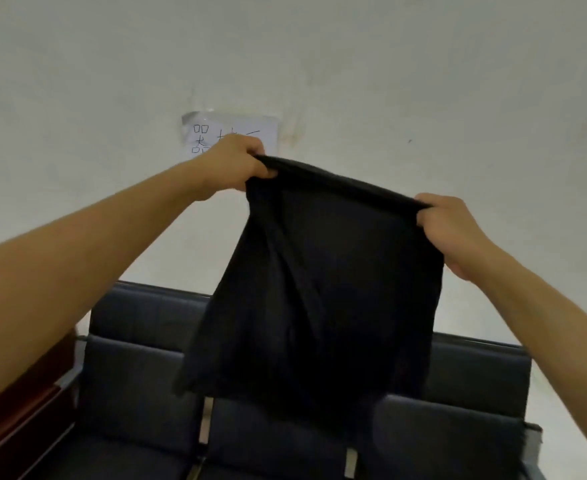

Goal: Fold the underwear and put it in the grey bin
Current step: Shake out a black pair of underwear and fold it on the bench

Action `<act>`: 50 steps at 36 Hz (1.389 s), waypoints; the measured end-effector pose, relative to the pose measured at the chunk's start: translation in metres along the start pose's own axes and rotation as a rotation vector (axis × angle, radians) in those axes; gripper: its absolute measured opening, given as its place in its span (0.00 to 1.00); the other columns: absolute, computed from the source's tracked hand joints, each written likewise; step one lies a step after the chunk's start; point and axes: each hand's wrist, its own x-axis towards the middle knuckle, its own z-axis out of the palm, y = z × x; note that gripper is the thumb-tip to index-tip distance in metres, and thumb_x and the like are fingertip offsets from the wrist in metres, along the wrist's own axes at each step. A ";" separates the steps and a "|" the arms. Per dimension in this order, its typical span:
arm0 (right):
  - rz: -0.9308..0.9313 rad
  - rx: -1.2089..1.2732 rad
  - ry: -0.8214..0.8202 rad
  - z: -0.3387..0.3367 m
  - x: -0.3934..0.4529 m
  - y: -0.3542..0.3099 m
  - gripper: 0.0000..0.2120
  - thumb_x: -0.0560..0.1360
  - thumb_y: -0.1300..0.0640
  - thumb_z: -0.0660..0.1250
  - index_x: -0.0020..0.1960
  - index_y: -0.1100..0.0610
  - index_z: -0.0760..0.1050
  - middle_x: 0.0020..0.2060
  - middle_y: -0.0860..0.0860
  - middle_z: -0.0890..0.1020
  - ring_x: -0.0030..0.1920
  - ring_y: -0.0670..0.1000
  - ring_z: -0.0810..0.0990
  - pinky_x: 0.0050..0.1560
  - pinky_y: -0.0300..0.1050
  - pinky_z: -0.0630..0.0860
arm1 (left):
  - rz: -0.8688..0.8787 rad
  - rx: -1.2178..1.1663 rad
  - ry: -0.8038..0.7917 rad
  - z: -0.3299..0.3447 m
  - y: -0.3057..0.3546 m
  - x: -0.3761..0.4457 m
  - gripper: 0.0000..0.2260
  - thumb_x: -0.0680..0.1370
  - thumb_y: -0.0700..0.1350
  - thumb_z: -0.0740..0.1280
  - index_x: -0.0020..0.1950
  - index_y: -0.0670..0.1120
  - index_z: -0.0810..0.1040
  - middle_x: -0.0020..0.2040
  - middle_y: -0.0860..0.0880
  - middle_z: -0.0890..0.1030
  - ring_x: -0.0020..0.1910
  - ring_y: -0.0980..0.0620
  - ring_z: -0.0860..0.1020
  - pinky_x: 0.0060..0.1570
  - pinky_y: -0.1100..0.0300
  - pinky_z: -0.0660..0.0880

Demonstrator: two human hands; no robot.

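Black underwear [319,289] hangs in the air in front of me, stretched by its waistband. My left hand [236,164] pinches the waistband's left end, held higher and farther out. My right hand [451,226] grips the right end, lower and closer to me. The fabric drops loosely and hides part of the seats behind it. No grey bin is in view.
A row of dark padded seats [139,368] runs along the white wall below the hanging cloth. A paper sign [229,133] with handwriting is taped to the wall behind my left hand. A reddish-brown wooden edge [15,420] shows at the lower left.
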 end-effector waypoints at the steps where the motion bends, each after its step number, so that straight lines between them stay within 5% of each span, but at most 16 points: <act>1: 0.007 -0.002 -0.019 0.007 -0.001 -0.008 0.14 0.70 0.70 0.52 0.35 0.58 0.73 0.29 0.53 0.71 0.31 0.52 0.68 0.31 0.41 0.62 | -0.037 -0.107 -0.015 -0.009 -0.008 0.000 0.09 0.76 0.39 0.68 0.38 0.45 0.71 0.37 0.48 0.72 0.37 0.51 0.73 0.36 0.59 0.73; 4: 0.013 0.055 -0.176 0.023 -0.005 -0.031 0.09 0.76 0.59 0.61 0.42 0.57 0.79 0.35 0.53 0.82 0.37 0.53 0.80 0.38 0.44 0.73 | -0.116 -0.269 -0.043 -0.030 -0.032 0.002 0.06 0.76 0.39 0.68 0.42 0.45 0.72 0.38 0.47 0.76 0.39 0.50 0.76 0.35 0.59 0.73; 7: -0.077 -0.100 -0.340 0.040 -0.004 -0.042 0.13 0.73 0.42 0.67 0.42 0.51 0.82 0.37 0.45 0.85 0.38 0.45 0.83 0.41 0.41 0.75 | -0.121 -0.165 -0.002 -0.051 -0.055 0.007 0.10 0.72 0.41 0.73 0.39 0.47 0.71 0.37 0.49 0.75 0.37 0.52 0.74 0.36 0.61 0.69; 11: -0.085 -0.313 -0.321 0.061 0.003 -0.043 0.08 0.71 0.48 0.72 0.39 0.52 0.82 0.35 0.48 0.84 0.38 0.49 0.84 0.40 0.41 0.76 | -0.115 -0.039 -0.083 -0.071 -0.083 0.006 0.13 0.67 0.35 0.76 0.38 0.45 0.73 0.36 0.48 0.75 0.38 0.51 0.73 0.36 0.62 0.69; 15: -0.054 -0.278 -0.366 0.085 0.009 -0.047 0.11 0.71 0.55 0.72 0.52 0.52 0.78 0.46 0.49 0.82 0.48 0.51 0.82 0.44 0.40 0.75 | -0.092 -0.145 -0.135 -0.068 -0.086 0.013 0.10 0.68 0.31 0.73 0.38 0.43 0.74 0.35 0.47 0.76 0.37 0.50 0.75 0.36 0.61 0.72; 18: -0.115 -0.126 -0.448 0.123 0.015 -0.066 0.33 0.68 0.54 0.75 0.68 0.44 0.65 0.56 0.45 0.77 0.57 0.46 0.77 0.57 0.43 0.73 | -0.019 -0.208 -0.181 -0.058 -0.066 0.022 0.11 0.69 0.29 0.69 0.36 0.44 0.74 0.34 0.46 0.76 0.36 0.49 0.75 0.38 0.59 0.73; 22: -0.178 0.187 -0.387 0.176 0.025 -0.102 0.25 0.70 0.59 0.73 0.65 0.50 0.71 0.52 0.48 0.82 0.50 0.46 0.82 0.50 0.41 0.79 | 0.038 -0.104 -0.269 -0.054 -0.040 0.033 0.09 0.70 0.33 0.71 0.37 0.45 0.75 0.34 0.48 0.77 0.33 0.53 0.76 0.32 0.64 0.74; 25: 0.019 0.322 -0.320 0.192 0.033 -0.111 0.14 0.73 0.60 0.69 0.58 0.57 0.77 0.47 0.52 0.83 0.45 0.50 0.83 0.41 0.39 0.79 | 0.128 0.278 -0.128 -0.053 -0.038 0.045 0.10 0.69 0.44 0.74 0.37 0.47 0.73 0.38 0.49 0.76 0.38 0.52 0.74 0.33 0.63 0.71; 27: 0.185 0.331 -0.365 0.192 0.037 -0.104 0.13 0.74 0.56 0.68 0.57 0.59 0.77 0.48 0.54 0.84 0.47 0.53 0.83 0.46 0.45 0.80 | 0.124 0.539 0.029 -0.045 -0.047 0.048 0.15 0.68 0.54 0.74 0.37 0.47 0.71 0.38 0.50 0.74 0.39 0.50 0.74 0.34 0.61 0.69; 31: 0.283 0.479 -0.446 0.186 0.046 -0.091 0.11 0.76 0.55 0.67 0.53 0.61 0.79 0.47 0.55 0.84 0.47 0.53 0.83 0.49 0.47 0.80 | -0.046 0.538 0.206 -0.021 -0.088 0.056 0.20 0.74 0.60 0.65 0.37 0.43 0.69 0.38 0.47 0.75 0.36 0.47 0.76 0.34 0.60 0.67; 35: 0.220 0.866 -0.375 0.174 0.057 -0.088 0.14 0.78 0.54 0.64 0.59 0.60 0.77 0.51 0.55 0.84 0.52 0.52 0.83 0.49 0.46 0.81 | -0.320 -0.088 -0.128 -0.006 -0.122 0.063 0.15 0.77 0.50 0.64 0.39 0.40 0.72 0.32 0.44 0.75 0.23 0.51 0.72 0.26 0.65 0.70; 38: 0.168 0.982 -0.322 0.162 0.062 -0.090 0.15 0.79 0.54 0.63 0.61 0.60 0.76 0.53 0.55 0.84 0.53 0.52 0.83 0.51 0.47 0.81 | -0.319 -0.196 -0.376 0.003 -0.147 0.056 0.19 0.78 0.55 0.63 0.46 0.39 0.77 0.39 0.43 0.78 0.34 0.48 0.76 0.32 0.61 0.76; 41: 0.127 1.043 -0.258 0.143 0.071 -0.094 0.14 0.79 0.55 0.62 0.60 0.61 0.76 0.52 0.55 0.84 0.52 0.52 0.83 0.50 0.50 0.81 | -0.305 -0.093 -0.532 0.007 -0.173 0.053 0.19 0.79 0.55 0.60 0.52 0.41 0.80 0.48 0.42 0.83 0.43 0.45 0.81 0.40 0.55 0.80; 46: 0.026 1.034 -0.208 0.127 0.079 -0.104 0.13 0.79 0.52 0.61 0.57 0.60 0.77 0.51 0.54 0.84 0.51 0.53 0.84 0.50 0.51 0.80 | -0.285 0.291 -0.721 0.017 -0.204 0.053 0.08 0.77 0.42 0.64 0.56 0.45 0.77 0.46 0.49 0.84 0.48 0.52 0.83 0.51 0.52 0.76; 50: 0.014 0.990 -0.179 0.125 0.084 -0.101 0.12 0.79 0.53 0.61 0.55 0.60 0.78 0.49 0.53 0.85 0.49 0.51 0.84 0.45 0.46 0.82 | -0.189 0.221 -1.010 0.043 -0.201 0.040 0.19 0.76 0.46 0.69 0.66 0.51 0.72 0.59 0.52 0.78 0.58 0.53 0.76 0.60 0.51 0.74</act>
